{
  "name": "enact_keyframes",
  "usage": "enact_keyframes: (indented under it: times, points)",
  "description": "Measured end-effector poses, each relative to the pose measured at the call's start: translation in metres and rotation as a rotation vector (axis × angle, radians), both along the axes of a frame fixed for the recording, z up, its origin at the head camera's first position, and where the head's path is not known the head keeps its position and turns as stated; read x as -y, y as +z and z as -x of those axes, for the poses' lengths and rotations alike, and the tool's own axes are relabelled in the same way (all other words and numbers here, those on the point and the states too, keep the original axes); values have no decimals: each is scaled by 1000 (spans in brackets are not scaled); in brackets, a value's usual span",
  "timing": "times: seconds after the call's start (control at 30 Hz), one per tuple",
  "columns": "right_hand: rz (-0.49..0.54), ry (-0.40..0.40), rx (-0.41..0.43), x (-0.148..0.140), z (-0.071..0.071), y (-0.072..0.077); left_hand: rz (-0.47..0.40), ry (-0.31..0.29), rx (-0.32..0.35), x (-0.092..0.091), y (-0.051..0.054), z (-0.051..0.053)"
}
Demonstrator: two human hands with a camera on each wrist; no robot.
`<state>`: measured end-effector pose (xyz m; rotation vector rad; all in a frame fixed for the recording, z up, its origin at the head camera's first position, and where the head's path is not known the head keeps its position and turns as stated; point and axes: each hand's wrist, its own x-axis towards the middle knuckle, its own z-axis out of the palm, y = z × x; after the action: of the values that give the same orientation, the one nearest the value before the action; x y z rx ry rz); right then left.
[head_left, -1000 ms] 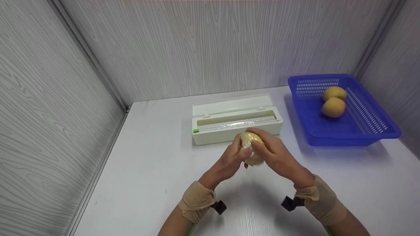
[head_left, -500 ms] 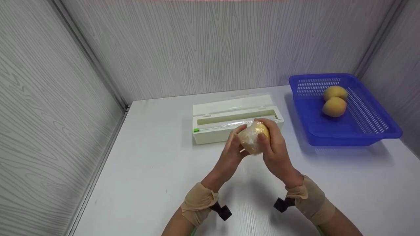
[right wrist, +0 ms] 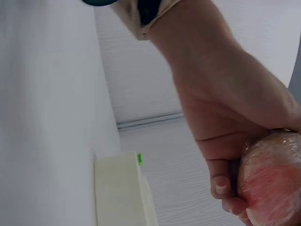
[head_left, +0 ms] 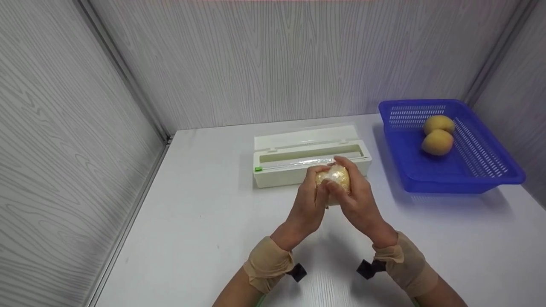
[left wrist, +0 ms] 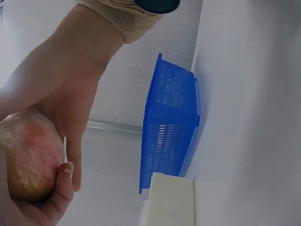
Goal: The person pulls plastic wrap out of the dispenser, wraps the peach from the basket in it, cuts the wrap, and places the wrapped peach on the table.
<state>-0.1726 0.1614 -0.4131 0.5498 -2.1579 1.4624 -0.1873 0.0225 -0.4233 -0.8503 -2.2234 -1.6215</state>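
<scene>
A yellow peach with a red blush (head_left: 340, 175), wrapped in shiny cling film, is held above the white table between both hands. My left hand (head_left: 306, 207) curls round its left side, and my right hand (head_left: 362, 204) grips the right side. Both thumbs press the film on the near face of the fruit. In the left wrist view, the film lies wrinkled over the pink side of the peach (left wrist: 35, 155). The right wrist view shows fingers curled under the wrapped peach (right wrist: 273, 183). The palms hide part of it.
Just behind the hands stands a white cling film box (head_left: 277, 178), its lid tipped back and a film roll inside. A blue plastic basket (head_left: 409, 172) sits at the right, holding two peaches (head_left: 438, 142). Pale wood-grain panels (head_left: 273, 64) enclose the table.
Both hands have turned the wrapped peach between them. Since half a second ago, the left hand has drawn in round the fruit, and the thumbs have come together on its near face.
</scene>
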Motion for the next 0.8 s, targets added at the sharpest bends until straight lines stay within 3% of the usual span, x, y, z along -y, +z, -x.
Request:
enact_keyframes:
  times: [0.3, 0.4, 0.47, 0.57, 0.63, 0.73, 0.8]
  points:
    - [139, 72, -144, 8, -3, -3, 37, 55, -169, -1, 0, -3]
    - [187, 92, -213, 7, -2, -3, 12, 46, -181, -4, 2, -4]
    - [205, 99, -258, 6, -1, -3, -28, 24, -146, -6, 4, -5]
    - [193, 90, -311, 5, 2, -4, -125, -22, 9, -9, 6, -7]
    - [151, 64, -347, 5, 5, -5, -244, -83, 179, -12, 7, -7]
    - [26, -7, -448, 8, 9, -8, -548, -210, 504, -15, 8, -6]
    - [-82, -54, -552, 12, 11, -10, -764, -255, 692, -18, 8, -4]
